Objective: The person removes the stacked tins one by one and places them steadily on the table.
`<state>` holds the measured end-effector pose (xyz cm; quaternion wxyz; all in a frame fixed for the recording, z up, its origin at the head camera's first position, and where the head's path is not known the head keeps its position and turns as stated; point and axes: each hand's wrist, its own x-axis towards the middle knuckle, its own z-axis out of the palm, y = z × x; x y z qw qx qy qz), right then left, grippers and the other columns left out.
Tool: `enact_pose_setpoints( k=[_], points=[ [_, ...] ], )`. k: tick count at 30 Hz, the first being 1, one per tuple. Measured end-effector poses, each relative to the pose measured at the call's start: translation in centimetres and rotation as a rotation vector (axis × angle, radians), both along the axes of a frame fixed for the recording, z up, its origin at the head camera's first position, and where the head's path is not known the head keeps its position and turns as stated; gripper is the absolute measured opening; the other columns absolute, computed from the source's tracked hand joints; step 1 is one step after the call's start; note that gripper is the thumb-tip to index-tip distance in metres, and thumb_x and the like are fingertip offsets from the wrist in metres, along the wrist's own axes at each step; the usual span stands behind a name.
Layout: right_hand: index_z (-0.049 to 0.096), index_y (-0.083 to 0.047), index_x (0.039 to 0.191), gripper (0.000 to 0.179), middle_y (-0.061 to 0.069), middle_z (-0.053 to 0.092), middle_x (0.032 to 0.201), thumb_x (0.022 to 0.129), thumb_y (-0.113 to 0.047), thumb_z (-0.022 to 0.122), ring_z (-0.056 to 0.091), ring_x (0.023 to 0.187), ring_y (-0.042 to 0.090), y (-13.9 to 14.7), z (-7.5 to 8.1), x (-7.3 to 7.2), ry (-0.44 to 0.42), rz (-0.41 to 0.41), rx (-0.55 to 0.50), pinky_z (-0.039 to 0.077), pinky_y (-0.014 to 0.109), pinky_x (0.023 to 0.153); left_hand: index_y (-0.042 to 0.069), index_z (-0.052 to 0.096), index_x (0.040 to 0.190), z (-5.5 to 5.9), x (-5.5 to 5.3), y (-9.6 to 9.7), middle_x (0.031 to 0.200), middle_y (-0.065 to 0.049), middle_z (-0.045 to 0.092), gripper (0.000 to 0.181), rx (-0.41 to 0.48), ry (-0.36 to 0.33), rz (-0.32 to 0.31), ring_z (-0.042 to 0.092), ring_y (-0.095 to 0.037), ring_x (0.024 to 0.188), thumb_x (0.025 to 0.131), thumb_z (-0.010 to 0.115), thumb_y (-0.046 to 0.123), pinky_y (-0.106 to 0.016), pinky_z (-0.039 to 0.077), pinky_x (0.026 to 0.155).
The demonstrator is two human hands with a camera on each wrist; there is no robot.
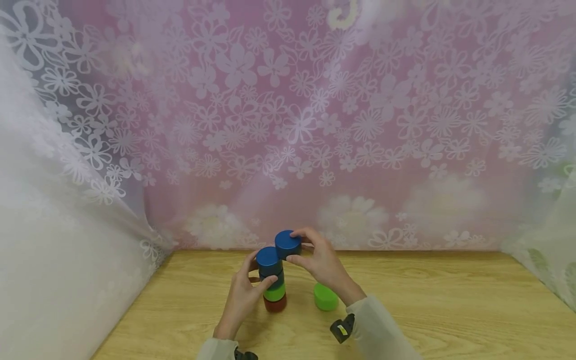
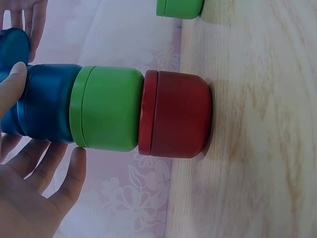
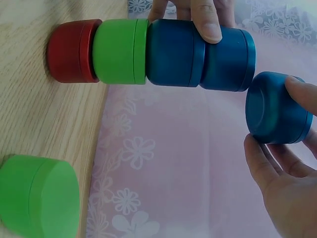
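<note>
Showing at btm ctr of the head view, nearest: two pale sleeves (image 1: 382, 332), ea. w/ a small blk wrist cam (image 1: 343, 328). Just past them, L hand (image 1: 243, 292) grips the upper half of a 4-jar stack, thumb one side, fingers curled round the other; per R wrist view, thumb lies over the joint btwn the two blues.

Stack is upright, lwr ctr of head frame. Btm to top: red jar (image 3: 72, 52), green jar (image 3: 119, 52), lower blue jar (image 3: 171, 53), upper blue jar (image 3: 230, 59). Red one sits on the wood-grain table (image 1: 450, 300).

R hand (image 1: 326, 265), R of ctr in head view, pinches a 5th, the held blue jar (image 1: 287, 243), btwn thumb & fingertips. It's off the table, up & R of the stack top in head view, a bit tilted in R wrist view, its edge right by the upper blue jar's rim; can't tell if touching.

Lone green jar (image 1: 325, 297) stands on table R of stack, apart from it; lwr L corner in R wrist view.

Farthest: pink cloth w/ wht flowers (image 1: 315, 100), filling upper frame; whitish cloth (image 1: 54, 260) at L edge.
</note>
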<state>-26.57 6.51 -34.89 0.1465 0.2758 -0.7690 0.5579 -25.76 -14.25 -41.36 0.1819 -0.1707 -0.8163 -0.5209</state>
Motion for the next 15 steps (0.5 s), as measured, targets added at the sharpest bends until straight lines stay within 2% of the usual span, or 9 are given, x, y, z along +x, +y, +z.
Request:
enact_pose_setpoints(
  k=[15],
  points=[
    [0.062,0.001,0.125,0.044,0.017,0.061,0.128,0.084,0.008,0.078,0.061,0.117,0.036,0.82,-0.49,0.17,-0.004,-0.011,0.01,0.05,0.05,0.101,0.002,0.048,0.145,-0.03,0.09,0.0,0.124,-0.019,0.065,0.063,-0.008,0.004,0.002,0.063,-0.037,0.109,0.091,0.078,0.012,-0.049,0.057,0.082]
  ],
)
